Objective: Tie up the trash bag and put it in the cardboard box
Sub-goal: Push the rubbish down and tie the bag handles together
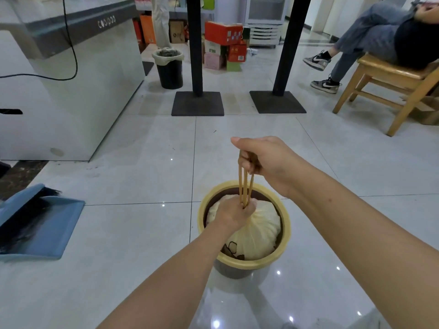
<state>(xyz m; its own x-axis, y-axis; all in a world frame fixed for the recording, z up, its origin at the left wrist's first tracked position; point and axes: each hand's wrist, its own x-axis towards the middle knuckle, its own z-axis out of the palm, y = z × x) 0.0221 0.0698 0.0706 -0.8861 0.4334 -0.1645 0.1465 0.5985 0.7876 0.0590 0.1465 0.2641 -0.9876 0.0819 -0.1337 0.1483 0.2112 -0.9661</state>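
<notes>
The left hand (234, 213) is closing in a fist around the gathered neck of the one trash bag (254, 236), which is sitting inside one bin (286, 231) directly beneath both hands. Above it, the right hand (263, 157) is gripping the drawstrings (245, 186) in a closed fist and pulling them taut upward; three strands are showing. The cinching step appears to be in hand. The next move is likely calling for knotting the strings while the neck is being held. No cardboard box for the bag is identifiable near either hand.
</notes>
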